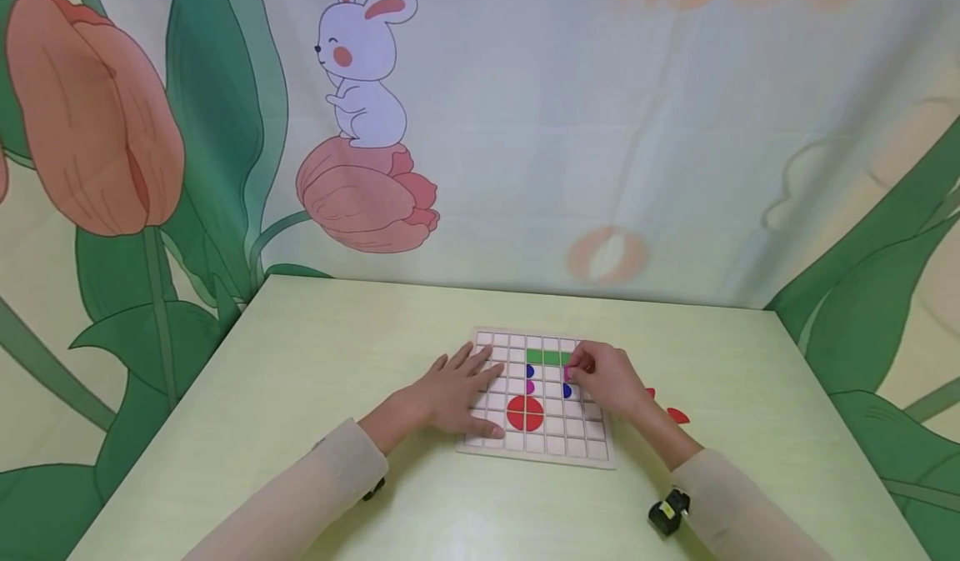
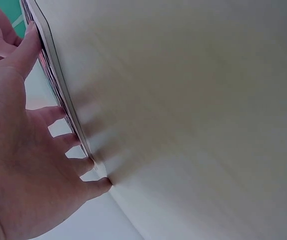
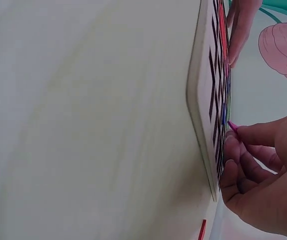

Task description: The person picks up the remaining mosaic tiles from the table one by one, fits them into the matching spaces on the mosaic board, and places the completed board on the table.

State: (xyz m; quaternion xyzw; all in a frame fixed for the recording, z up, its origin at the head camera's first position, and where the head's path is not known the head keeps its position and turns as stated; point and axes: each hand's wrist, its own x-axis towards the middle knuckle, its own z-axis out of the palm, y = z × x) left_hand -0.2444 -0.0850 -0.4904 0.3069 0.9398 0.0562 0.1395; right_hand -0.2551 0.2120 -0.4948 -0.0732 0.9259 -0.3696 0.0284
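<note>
A square white grid board (image 1: 573,448) lies on the table. On it are a red circle of quarter pieces (image 1: 526,413), a green strip (image 1: 547,357), two blue half-round pieces (image 1: 567,391) and a magenta one (image 1: 530,388). My left hand (image 1: 459,390) rests with spread fingers on the board's left side; in the left wrist view its fingertips touch the edge region. My right hand (image 1: 606,375) pinches a small magenta piece (image 3: 233,127) between thumb and finger, over the board's right side.
Loose red pieces (image 1: 678,415) lie on the table (image 1: 360,328) right of the board, partly behind the right forearm. A printed curtain (image 1: 525,127) with tulips and a rabbit hangs behind the table's far edge.
</note>
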